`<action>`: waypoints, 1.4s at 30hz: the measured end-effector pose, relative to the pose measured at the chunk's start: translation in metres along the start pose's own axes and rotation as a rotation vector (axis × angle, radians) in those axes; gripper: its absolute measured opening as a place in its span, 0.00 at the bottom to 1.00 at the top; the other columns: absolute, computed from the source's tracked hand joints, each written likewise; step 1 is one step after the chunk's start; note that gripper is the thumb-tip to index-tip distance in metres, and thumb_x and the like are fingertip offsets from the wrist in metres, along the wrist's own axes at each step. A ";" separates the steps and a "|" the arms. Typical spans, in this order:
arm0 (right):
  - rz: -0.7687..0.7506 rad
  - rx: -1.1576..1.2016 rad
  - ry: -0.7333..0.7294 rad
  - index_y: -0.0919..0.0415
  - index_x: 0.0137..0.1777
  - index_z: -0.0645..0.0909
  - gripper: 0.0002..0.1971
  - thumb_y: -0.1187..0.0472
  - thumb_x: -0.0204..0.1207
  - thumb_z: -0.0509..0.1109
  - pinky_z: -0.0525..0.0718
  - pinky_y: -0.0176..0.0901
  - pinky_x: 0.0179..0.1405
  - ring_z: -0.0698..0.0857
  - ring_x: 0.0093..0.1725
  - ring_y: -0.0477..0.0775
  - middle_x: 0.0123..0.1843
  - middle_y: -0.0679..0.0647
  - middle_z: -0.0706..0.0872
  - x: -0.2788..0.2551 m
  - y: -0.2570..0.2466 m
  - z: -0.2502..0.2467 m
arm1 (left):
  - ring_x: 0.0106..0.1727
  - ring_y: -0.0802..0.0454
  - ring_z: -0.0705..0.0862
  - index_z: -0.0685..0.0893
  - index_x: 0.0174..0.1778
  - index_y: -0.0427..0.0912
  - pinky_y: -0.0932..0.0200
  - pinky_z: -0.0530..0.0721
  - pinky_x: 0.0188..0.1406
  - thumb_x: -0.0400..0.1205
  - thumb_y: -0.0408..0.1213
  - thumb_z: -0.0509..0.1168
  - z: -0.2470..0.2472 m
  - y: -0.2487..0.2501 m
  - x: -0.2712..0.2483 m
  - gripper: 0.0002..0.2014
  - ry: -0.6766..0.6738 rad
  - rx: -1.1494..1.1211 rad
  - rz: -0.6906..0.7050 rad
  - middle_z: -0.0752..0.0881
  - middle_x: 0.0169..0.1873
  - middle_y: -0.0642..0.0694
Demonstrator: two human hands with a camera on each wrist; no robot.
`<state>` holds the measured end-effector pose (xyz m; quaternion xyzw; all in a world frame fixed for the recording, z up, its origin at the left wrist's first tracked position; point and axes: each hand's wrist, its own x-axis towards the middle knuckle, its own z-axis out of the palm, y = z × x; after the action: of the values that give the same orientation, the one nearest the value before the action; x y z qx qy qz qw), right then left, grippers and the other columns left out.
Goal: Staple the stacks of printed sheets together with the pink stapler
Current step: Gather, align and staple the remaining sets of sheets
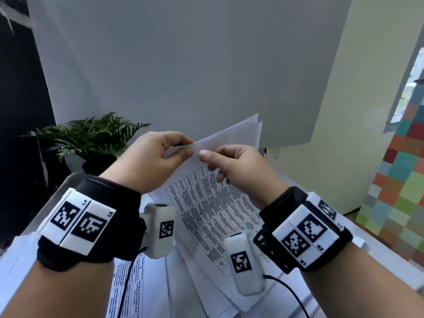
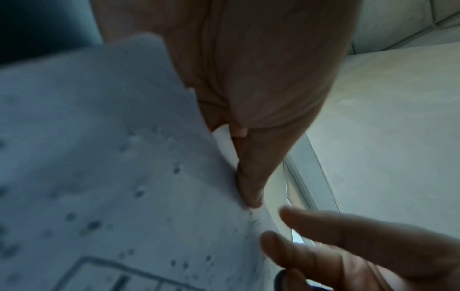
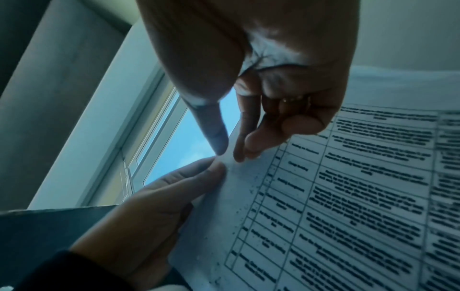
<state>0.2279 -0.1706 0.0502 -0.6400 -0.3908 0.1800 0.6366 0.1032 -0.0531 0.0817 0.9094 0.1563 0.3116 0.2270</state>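
Several printed sheets (image 1: 213, 207) are being held up in the air as one stack, tilted, table side facing the person, top corner raised between the two hands and the lower end hanging down toward the table (image 1: 390, 255). Upper sheets of the stack are fanning apart at the far corner, blank backs showing.

Left hand (image 1: 156, 157) is pinching the top corner of the stack: thumb on the near face, index finger curled over the far side. The left wrist view is showing that thumb (image 2: 248, 177) pressing flat along the paper's edge.

Right hand (image 1: 238, 168) is gripping the same edge just beside the left, thumb on the printed face, fingers curled behind. In the right wrist view its fingertips (image 3: 239, 153) are closing on the sheet edge, almost touching the left hand's fingers (image 3: 199, 173). A ring is showing on one right finger.

More printed sheets (image 1: 133, 290) are lying loose on the table under the wrists, overlapping, some askew.

Pink stapler: not showing in any view.

A potted fern (image 1: 91, 138) is standing at the table's far left corner. A wall of coloured tiles (image 1: 403, 180) is lying off to the right.
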 end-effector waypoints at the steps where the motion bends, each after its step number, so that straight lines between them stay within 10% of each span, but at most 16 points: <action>1: 0.009 -0.005 -0.004 0.68 0.44 0.87 0.12 0.56 0.74 0.74 0.71 0.24 0.19 0.76 0.21 0.39 0.31 0.51 0.82 0.000 -0.001 0.001 | 0.41 0.65 0.83 0.88 0.45 0.52 0.68 0.78 0.44 0.80 0.43 0.67 0.001 0.002 -0.001 0.05 -0.005 -0.001 0.017 0.88 0.37 0.59; 9: 0.002 -0.001 0.008 0.64 0.38 0.85 0.04 0.65 0.73 0.73 0.71 0.25 0.20 0.73 0.17 0.38 0.26 0.47 0.80 -0.002 -0.005 0.005 | 0.39 0.66 0.83 0.88 0.42 0.57 0.71 0.78 0.41 0.79 0.43 0.67 0.001 0.005 -0.003 0.05 -0.040 -0.021 0.042 0.87 0.37 0.64; 16: -0.458 -0.502 0.191 0.60 0.35 0.85 0.03 0.62 0.68 0.74 0.70 0.21 0.31 0.77 0.30 0.40 0.34 0.48 0.84 -0.003 0.000 0.008 | 0.39 0.70 0.82 0.89 0.44 0.51 0.78 0.75 0.38 0.80 0.40 0.68 0.005 0.004 -0.001 0.05 0.035 0.037 0.033 0.86 0.35 0.63; 28: -0.418 -0.368 0.186 0.60 0.32 0.80 0.05 0.66 0.67 0.72 0.80 0.43 0.27 0.83 0.25 0.55 0.25 0.56 0.83 -0.001 0.000 0.010 | 0.44 0.59 0.85 0.90 0.47 0.48 0.61 0.80 0.48 0.80 0.40 0.68 0.009 0.008 -0.001 0.06 0.085 0.059 0.018 0.87 0.37 0.61; 36: -0.561 -0.288 0.217 0.59 0.36 0.79 0.05 0.65 0.71 0.72 0.67 0.26 0.24 0.73 0.21 0.41 0.28 0.46 0.82 -0.008 -0.017 0.000 | 0.53 0.51 0.85 0.89 0.52 0.49 0.52 0.82 0.58 0.80 0.42 0.67 0.014 -0.008 0.004 0.09 0.032 0.161 -0.067 0.90 0.47 0.52; 42: -0.352 -0.385 0.247 0.63 0.35 0.77 0.06 0.66 0.69 0.72 0.76 0.29 0.26 0.81 0.22 0.44 0.22 0.47 0.81 -0.032 -0.025 -0.069 | 0.46 0.57 0.82 0.89 0.52 0.44 0.63 0.75 0.49 0.80 0.38 0.67 0.010 -0.018 0.006 0.08 0.099 0.132 -0.052 0.86 0.39 0.56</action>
<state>0.2509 -0.2430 0.0741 -0.6884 -0.4424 -0.0901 0.5677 0.1118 -0.0385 0.0685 0.9015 0.2112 0.3390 0.1664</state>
